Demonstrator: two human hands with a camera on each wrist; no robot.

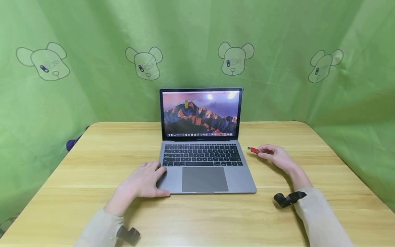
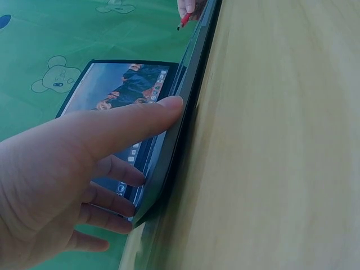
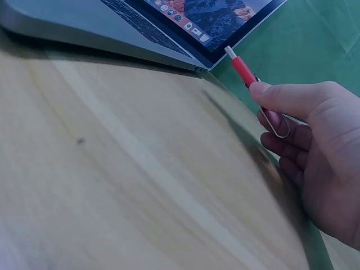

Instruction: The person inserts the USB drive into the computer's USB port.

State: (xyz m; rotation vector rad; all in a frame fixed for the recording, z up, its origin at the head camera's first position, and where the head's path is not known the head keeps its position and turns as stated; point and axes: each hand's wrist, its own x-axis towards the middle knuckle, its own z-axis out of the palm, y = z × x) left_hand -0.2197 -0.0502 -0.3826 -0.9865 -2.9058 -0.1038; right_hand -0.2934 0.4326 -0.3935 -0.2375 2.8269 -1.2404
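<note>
An unfolded laptop (image 1: 204,179) with its screen lit stands in the middle of the table. My left hand (image 1: 145,181) rests at its front left corner, thumb along the front edge and the other fingers spread by the left side. In the left wrist view those fingers (image 2: 115,216) are extended against the laptop's edge. To the right of the keyboard, my right hand (image 1: 276,157) pinches a red USB flash drive (image 1: 254,150) between thumb and fingers. Its metal plug (image 3: 230,52) points toward the laptop, and a metal loop (image 3: 284,130) shows at its other end.
The wooden table (image 1: 210,223) has a light grain. Behind it and along its sides hangs a green curtain (image 1: 191,27) printed with bear heads. A dark wrist camera (image 1: 285,200) sits on the right sleeve. Something purple (image 1: 70,144) shows beyond the table's left edge.
</note>
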